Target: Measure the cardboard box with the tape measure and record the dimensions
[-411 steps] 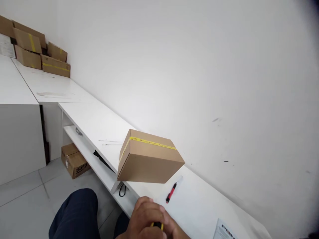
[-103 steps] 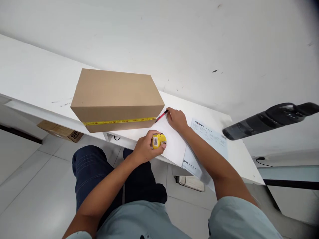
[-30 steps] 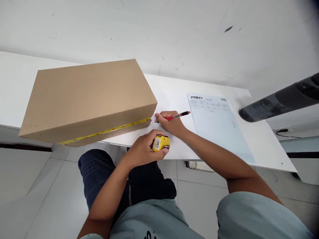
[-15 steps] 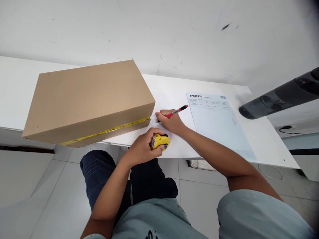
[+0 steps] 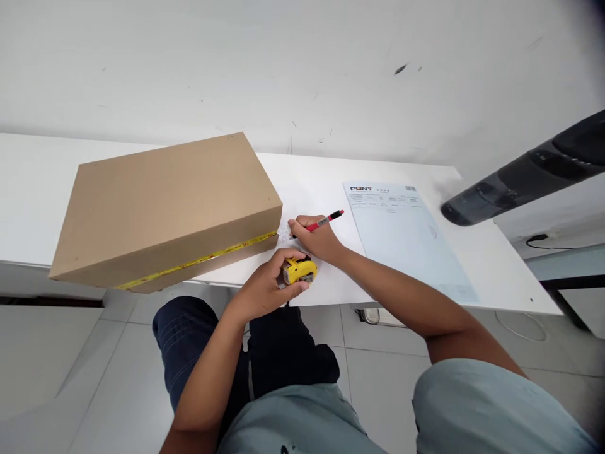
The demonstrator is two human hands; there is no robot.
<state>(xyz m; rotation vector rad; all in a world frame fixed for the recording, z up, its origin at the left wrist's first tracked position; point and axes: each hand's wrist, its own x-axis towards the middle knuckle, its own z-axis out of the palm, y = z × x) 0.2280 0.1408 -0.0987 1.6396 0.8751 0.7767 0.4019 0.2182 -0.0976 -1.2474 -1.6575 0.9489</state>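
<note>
My left hand [image 5: 265, 287] is closed around a yellow tape measure [image 5: 299, 271] near the front edge of the white table. In my right hand [image 5: 319, 238] is a red and black pen [image 5: 326, 221], its tip down by a small scribbled patch of writing [image 5: 284, 234]. That patch lies just right of a brown cardboard box [image 5: 174, 202]. A yellow measuring strip [image 5: 198, 260] runs along the box's front side, up to its right corner. Whether the strip joins the tape measure cannot be made out.
A printed sheet [image 5: 401, 246] headed PONY lies right of my hands on the white table [image 5: 302, 170]. A dark cylindrical object [image 5: 515, 173] slants in from the right. The wall [image 5: 236, 69] rises behind the table, and a black cable [image 5: 539, 239] shows at the right.
The view has shifted a little, so the box and sheet appear lower and further left. Both hands keep their holds, with the pen still at the writing.
</note>
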